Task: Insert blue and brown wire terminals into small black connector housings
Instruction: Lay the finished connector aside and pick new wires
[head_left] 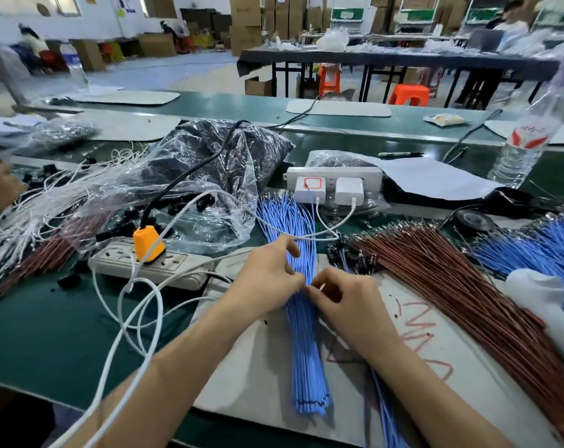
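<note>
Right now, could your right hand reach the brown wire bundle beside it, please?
Probably yes: the brown wire bundle lies just right of the right hand, with only bare grey mat between them.

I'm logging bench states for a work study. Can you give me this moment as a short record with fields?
bench: green mat, pale board under the hands
left hand: fingers curled, fingertips at the blue wires
right hand: fingers curled, pinching something too small to tell
brown wires: fanned out to the right of the hands
black housings: small pile between the blue and brown wires
power strip: left of the hands, orange plug in it
</note>
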### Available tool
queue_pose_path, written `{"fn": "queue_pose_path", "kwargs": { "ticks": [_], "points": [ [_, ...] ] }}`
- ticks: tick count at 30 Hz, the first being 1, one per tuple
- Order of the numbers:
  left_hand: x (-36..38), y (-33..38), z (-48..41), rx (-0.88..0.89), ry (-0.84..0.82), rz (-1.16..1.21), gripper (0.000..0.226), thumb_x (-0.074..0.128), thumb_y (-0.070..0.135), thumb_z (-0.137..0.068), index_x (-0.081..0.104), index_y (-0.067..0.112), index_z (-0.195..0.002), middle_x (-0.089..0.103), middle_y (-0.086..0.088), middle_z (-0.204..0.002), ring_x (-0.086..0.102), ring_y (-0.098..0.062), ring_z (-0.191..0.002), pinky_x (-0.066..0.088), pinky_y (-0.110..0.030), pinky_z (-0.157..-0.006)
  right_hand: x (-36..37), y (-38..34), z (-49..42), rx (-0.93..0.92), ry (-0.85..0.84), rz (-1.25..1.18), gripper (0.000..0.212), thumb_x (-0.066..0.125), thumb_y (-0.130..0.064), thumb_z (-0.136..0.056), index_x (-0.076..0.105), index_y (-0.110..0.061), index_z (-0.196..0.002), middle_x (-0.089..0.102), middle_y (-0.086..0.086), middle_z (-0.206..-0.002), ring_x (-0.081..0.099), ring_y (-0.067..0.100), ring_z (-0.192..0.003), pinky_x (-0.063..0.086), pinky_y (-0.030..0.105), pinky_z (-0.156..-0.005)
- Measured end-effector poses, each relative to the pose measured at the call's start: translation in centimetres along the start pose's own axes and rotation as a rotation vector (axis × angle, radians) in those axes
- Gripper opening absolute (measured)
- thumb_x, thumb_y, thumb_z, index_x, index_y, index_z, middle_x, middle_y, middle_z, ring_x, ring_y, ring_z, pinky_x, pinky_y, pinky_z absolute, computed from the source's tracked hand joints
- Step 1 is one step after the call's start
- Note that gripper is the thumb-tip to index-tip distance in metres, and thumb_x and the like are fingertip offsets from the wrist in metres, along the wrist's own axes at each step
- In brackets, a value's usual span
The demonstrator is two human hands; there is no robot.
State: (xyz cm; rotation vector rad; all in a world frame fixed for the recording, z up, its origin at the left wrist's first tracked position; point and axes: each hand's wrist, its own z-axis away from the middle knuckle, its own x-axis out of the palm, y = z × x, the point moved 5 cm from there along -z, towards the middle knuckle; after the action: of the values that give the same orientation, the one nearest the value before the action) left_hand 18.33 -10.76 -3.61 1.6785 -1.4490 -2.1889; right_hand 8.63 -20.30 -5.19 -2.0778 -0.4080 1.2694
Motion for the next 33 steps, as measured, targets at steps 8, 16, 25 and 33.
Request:
{"fn": "queue_pose_path", "kwargs": {
  "ticks": [8,16,25,33],
  "points": [
    [-0.3,0.8,0.1,0.197,-0.05,-0.072,0.026,0.062,0.008,-0.088,0.062,0.019,-0.112,0.062,0.003,-0.092,0.051,-0.001,-0.058,0.039,-0.016,-0.06,0.6,0.6,-0.4,0.219,-0.101,-0.211,0.02,0.077,-0.02,-0.079,0.063,-0.016,-0.065,0.058,-0.006,-0.055,0.047,0.004,-0.049,0.037,0.022,-0.053],
    [0.2,0.9,0.7,0.249,-0.153,-0.192,0.047,0.075,0.028,-0.08,0.054,0.023,-0.121,0.048,0.002,-0.108,0.045,-0.001,-0.073,0.032,-0.017,-0.071,-0.3,1.4,-0.2,0.369,0.079,-0.727,0.023,0.063,0.004,-0.083,0.061,-0.007,-0.063,0.054,-0.003,-0.045,0.044,0.006,-0.038,0.035,0.016,-0.039],
    [1.3,0.7,3.1,0.3,-0.126,-0.184,0.021,0.066,0.018,-0.089,0.065,0.019,-0.11,0.044,0.001,-0.115,0.046,-0.011,-0.079,0.037,-0.022,-0.082,-2.8,4.9,-0.9,0.697,0.508,-1.511,0.028,0.049,-0.012,-0.097,0.047,-0.011,-0.07,0.051,-0.003,-0.047,0.05,0.005,-0.038,0.04,0.013,-0.036],
    [-10.5,-4.4,-2.7,-0.06,0.112,-0.666,0.014,0.048,-0.002,-0.084,0.062,0.001,-0.083,0.06,-0.014,-0.087,0.059,-0.033,-0.086,0.05,-0.038,-0.074,-4.5,5.3,-1.2,0.662,0.224,-1.708,0.022,0.042,-0.019,-0.097,0.05,-0.009,-0.08,0.052,-0.006,-0.049,0.045,-0.001,-0.037,0.039,0.007,-0.041]
  ]
}}
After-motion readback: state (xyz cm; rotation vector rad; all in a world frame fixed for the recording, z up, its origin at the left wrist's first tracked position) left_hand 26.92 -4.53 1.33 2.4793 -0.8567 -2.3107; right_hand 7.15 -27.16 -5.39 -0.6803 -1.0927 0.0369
